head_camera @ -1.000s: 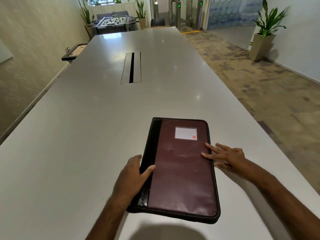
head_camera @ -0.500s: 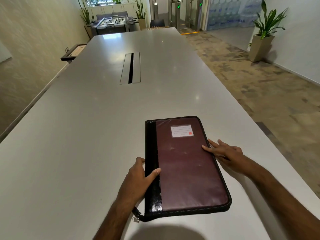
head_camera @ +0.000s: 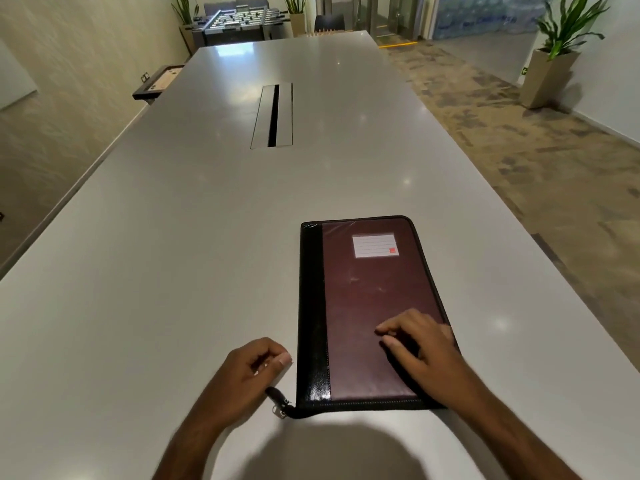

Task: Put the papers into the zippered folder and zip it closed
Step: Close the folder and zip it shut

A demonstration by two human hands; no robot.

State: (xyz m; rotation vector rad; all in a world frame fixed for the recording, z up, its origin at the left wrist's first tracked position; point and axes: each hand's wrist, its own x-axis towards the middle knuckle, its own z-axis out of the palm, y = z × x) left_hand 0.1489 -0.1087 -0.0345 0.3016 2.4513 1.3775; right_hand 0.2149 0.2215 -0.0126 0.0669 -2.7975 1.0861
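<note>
Lying flat on the near part of the long grey bench: 1 zippered folder, dark red with a black strip down its left side and 1 small white label near its far end. Closed all round, as far as can be seen. Sticking out from its near left corner: 1 black zipper tail with a small metal pull. No loose papers to be seen.

2 bare hands. Left hand just beside the folder's left edge, fingers curled in loosely, holding nothing, zipper tail under the wrist. Right hand resting on the folder's near right part, fingers bent with tips on the cover, gripping nothing.

Set into the middle of the bench: 1 long cable slot. Beyond the far end: 1 table football game. 3 potted plants around the room, 1 of them at the right wall. Patchy brown carpet on the right.
</note>
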